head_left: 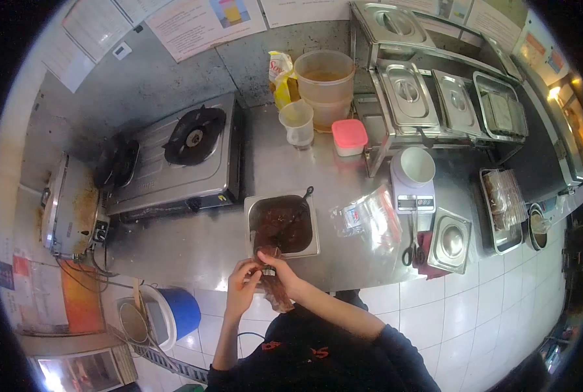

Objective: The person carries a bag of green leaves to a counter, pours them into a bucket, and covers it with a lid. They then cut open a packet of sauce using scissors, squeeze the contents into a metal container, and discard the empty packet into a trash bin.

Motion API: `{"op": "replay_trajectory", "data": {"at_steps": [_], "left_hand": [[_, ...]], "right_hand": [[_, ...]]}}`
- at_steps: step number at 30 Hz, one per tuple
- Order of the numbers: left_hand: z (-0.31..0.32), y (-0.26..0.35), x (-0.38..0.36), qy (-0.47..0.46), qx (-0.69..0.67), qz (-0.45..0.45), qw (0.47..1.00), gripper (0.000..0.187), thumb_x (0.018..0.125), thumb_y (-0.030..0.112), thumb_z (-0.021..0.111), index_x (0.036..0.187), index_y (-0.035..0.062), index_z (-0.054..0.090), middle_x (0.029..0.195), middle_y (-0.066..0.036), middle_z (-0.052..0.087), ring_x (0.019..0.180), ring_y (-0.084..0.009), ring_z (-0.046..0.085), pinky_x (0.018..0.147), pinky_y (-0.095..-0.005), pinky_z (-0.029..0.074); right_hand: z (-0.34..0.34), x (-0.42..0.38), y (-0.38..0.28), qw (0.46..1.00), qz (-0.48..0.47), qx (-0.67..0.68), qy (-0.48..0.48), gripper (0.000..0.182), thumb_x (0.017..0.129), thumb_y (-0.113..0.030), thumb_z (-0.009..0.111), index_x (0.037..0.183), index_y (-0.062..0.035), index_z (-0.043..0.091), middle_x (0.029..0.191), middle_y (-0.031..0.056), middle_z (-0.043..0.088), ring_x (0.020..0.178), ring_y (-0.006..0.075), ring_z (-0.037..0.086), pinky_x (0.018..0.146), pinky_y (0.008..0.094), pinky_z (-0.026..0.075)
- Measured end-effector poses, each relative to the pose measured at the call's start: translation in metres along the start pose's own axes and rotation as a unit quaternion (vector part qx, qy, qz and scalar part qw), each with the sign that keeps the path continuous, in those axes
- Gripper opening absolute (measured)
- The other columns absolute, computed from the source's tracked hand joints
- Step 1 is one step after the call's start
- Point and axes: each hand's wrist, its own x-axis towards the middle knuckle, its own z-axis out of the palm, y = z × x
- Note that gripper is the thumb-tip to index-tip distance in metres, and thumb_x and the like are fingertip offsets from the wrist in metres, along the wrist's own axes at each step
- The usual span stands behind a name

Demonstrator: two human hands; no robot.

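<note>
A plastic bag smeared with dark brown stuff [278,295] hangs between my hands at the counter's front edge. My right hand [280,273] is wrapped round its upper part, with a small label showing beside the fingers. On its left side, my left hand [244,279] pinches the bag with bent fingers. The bag's upper end lies over the near rim of a square steel container [316,230], which holds dark brown sauce [288,222]. A black-tipped handle [309,191] rests at the container's back right corner.
A gas stove [174,157] stands at the left. Behind are a jug [297,123], a large tub [325,85] and a pink-lidded box [349,136]. Plastic bags [373,219], a scale [414,196], scissors [414,245] and a steel lid [449,240] lie right.
</note>
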Motion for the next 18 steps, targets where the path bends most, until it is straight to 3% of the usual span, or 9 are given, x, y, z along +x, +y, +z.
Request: {"op": "replay_trajectory", "data": {"at_steps": [3,5,7,9,13,16,18], "left_hand": [[0.000,0.010,-0.002,0.036,0.104,0.017,0.994,0.017,0.080,0.002,0.056,0.097,0.0004,0.060,0.086,-0.008,0.058,0.082,-0.0168,0.057,0.070,-0.0263,0.045],[-0.005,0.003,-0.003,0.045,0.104,0.011,0.994,0.015,0.079,0.001,0.057,0.094,-0.0001,0.061,0.085,-0.008,0.059,0.080,-0.0167,0.058,0.070,-0.0260,0.046],[-0.006,-0.006,-0.006,0.051,0.104,0.004,0.993,0.014,0.078,0.000,0.057,0.091,-0.0006,0.061,0.083,-0.009,0.061,0.079,-0.0166,0.058,0.070,-0.0256,0.047],[-0.005,-0.013,-0.008,0.103,-0.048,-0.084,0.990,0.011,0.076,-0.002,0.059,0.086,-0.0011,0.062,0.079,-0.010,0.062,0.075,-0.0176,0.059,0.070,-0.0248,0.048],[-0.008,-0.012,-0.007,0.084,-0.088,-0.079,0.989,0.011,0.074,-0.003,0.060,0.085,-0.0023,0.062,0.077,-0.009,0.062,0.077,-0.0161,0.060,0.071,-0.0238,0.049],[-0.011,0.005,-0.009,0.056,-0.011,-0.051,0.997,0.008,0.074,0.000,0.061,0.081,-0.0043,0.061,0.082,-0.012,0.061,0.081,-0.0196,0.060,0.073,-0.0269,0.048],[-0.014,0.010,-0.009,0.002,0.163,-0.036,0.986,0.025,0.073,0.010,0.066,0.092,-0.0045,0.058,0.096,-0.016,0.057,0.084,-0.0270,0.059,0.076,-0.0305,0.047]], "right_hand": [[-0.001,0.020,0.013,0.999,-0.013,-0.028,0.019,0.032,0.080,-0.032,0.062,0.098,-0.0075,0.052,0.090,0.0065,0.055,0.082,0.0196,0.055,0.079,0.0321,0.047],[0.007,0.022,0.015,0.991,-0.068,-0.093,0.069,0.029,0.080,-0.036,0.062,0.092,-0.0107,0.054,0.083,0.0034,0.055,0.074,0.0147,0.053,0.067,0.0281,0.045],[0.022,0.014,0.021,0.989,-0.102,-0.078,0.068,0.027,0.080,-0.036,0.062,0.090,-0.0115,0.054,0.080,0.0024,0.054,0.072,0.0134,0.052,0.064,0.0277,0.043],[0.027,0.015,0.025,0.986,-0.136,-0.063,0.068,0.026,0.080,-0.036,0.062,0.088,-0.0124,0.054,0.077,0.0013,0.053,0.071,0.0121,0.052,0.061,0.0273,0.041],[0.013,0.034,0.036,0.977,-0.173,-0.023,0.119,0.022,0.081,-0.032,0.061,0.086,-0.0122,0.053,0.074,0.0015,0.051,0.069,0.0131,0.051,0.061,0.0282,0.042],[0.012,0.038,0.040,0.969,-0.197,-0.032,0.148,0.023,0.082,-0.032,0.059,0.087,-0.0114,0.051,0.074,0.0024,0.051,0.070,0.0142,0.052,0.062,0.0294,0.042],[0.015,0.041,0.040,0.963,-0.211,-0.044,0.165,0.023,0.083,-0.032,0.058,0.087,-0.0109,0.050,0.075,0.0031,0.052,0.071,0.0147,0.052,0.063,0.0302,0.043]]}}
